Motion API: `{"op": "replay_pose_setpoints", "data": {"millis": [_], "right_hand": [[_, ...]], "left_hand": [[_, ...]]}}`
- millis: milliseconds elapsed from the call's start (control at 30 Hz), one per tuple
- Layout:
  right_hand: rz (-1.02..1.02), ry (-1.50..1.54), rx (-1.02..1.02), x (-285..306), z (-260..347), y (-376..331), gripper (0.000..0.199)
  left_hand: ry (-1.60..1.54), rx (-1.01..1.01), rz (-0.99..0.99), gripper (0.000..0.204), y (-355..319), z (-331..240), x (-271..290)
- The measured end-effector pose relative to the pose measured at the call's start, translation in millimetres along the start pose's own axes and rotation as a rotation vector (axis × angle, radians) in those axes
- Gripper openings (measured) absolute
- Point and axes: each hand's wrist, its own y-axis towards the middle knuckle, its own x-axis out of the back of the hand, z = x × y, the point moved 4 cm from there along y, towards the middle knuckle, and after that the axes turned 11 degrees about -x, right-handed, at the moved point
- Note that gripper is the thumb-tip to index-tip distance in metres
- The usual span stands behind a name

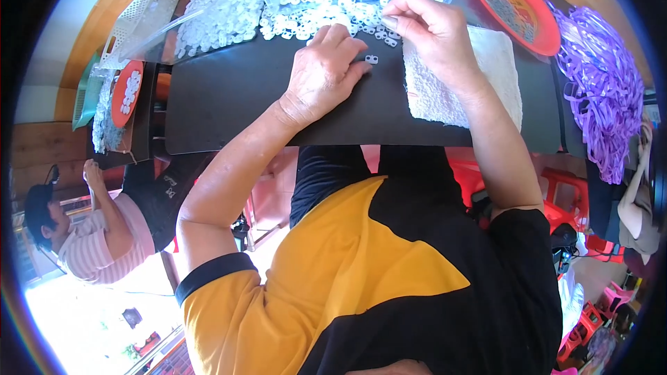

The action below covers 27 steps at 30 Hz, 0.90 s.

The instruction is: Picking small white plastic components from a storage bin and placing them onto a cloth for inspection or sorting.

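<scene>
My left hand rests on the dark table, its fingers bent and its thumb apart from the index finger. Just off those tips lies a small white plastic piece with two dark holes. Above the white towel, my right hand has thumb and index finger pinched together; what they hold, if anything, is too small to make out. Several similar pieces lie below its fingertips, at the edge of a heap of white pieces that spreads across the table's far side.
Clear bins of white pieces stand at the back. A red plate with small grey parts sits at the far right, beside a bundle of purple ribbons. Another red plate is on the left. A person sits left.
</scene>
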Motion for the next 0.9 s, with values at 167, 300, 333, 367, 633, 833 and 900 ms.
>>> {"op": "replay_pose_setpoints", "data": {"millis": [167, 300, 333, 367, 633, 833, 900], "right_hand": [[-0.025, 0.006, 0.001, -3.4, 1.6, 0.8, 0.006], [-0.022, 0.002, -0.014, -1.7, 0.1, 1.6, 0.007], [-0.022, 0.014, -0.028, -1.5, -1.2, 1.5, 0.007], [-0.021, 0.027, -0.042, -1.2, -2.1, 1.8, 0.008], [-0.033, 0.061, -0.109, 2.9, -1.2, 3.2, 0.007], [-0.04, 0.071, -0.206, 2.6, -11.5, 4.6, 0.009], [-0.041, 0.075, -0.196, 0.7, -10.8, 4.5, 0.006]], "left_hand": [[0.03, -0.112, 0.078, 0.014, 5.0, -3.7, -16.8], [0.088, -0.152, 0.115, 0.011, 4.9, -2.6, -24.5], [0.045, -0.112, 0.076, 0.009, 4.5, -1.3, -23.5], [0.003, -0.072, 0.038, 0.008, 4.2, 0.6, -22.5], [-1.056, 0.93, -0.238, 0.014, 22.2, 31.7, -15.4], [-1.259, 0.887, -0.356, 0.011, 34.2, 25.3, -22.7], [-1.305, 0.899, -0.386, 0.011, 34.1, 23.4, -26.6]]}}
